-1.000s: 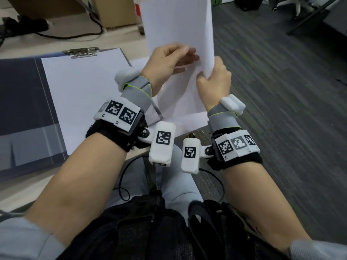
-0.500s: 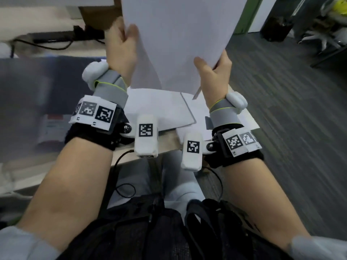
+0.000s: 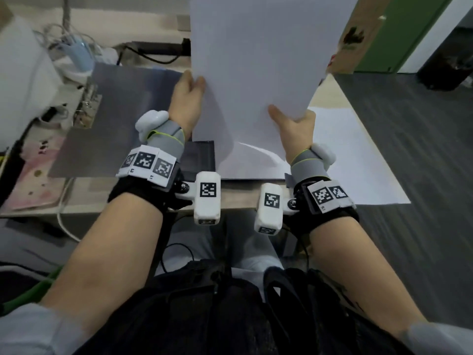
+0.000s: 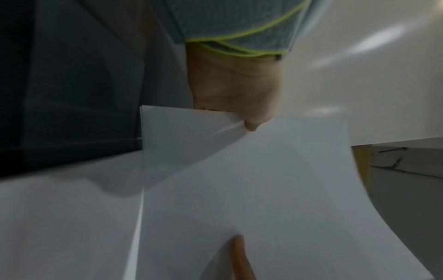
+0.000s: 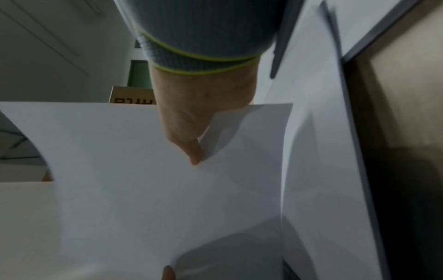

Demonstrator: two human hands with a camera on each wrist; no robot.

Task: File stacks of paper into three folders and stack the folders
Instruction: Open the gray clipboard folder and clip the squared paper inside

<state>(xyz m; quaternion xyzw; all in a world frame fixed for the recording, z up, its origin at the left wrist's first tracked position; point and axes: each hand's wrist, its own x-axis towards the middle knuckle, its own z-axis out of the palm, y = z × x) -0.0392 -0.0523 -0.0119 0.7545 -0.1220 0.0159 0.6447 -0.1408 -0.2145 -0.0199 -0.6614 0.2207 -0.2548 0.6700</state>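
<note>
I hold a stack of white paper point(image 3: 256, 60) upright above the table. My left hand point(image 3: 189, 98) grips its left edge, thumb on the near face. My right hand point(image 3: 291, 121) pinches its lower right corner. In the left wrist view the paper point(image 4: 263, 189) bends toward the camera, with my right hand point(image 4: 237, 91) at its far corner. In the right wrist view my left hand point(image 5: 191, 123) pinches the sheet point(image 5: 143, 180). A grey folder point(image 3: 122, 111) with a metal clip point(image 3: 89, 103) lies open on the left. More white sheets point(image 3: 353, 160) lie on the right.
The table's front edge point(image 3: 230, 198) runs just before my wrists. A pink stained pad point(image 3: 33, 175) and cables point(image 3: 74, 42) crowd the far left. A cardboard box point(image 3: 358, 34) stands behind the paper. Grey carpet point(image 3: 422, 175) lies to the right.
My hands have spread apart: the left went from the paper's front to its left edge. The paper stays upright and has moved left over the table, with a grey folder now in view.
</note>
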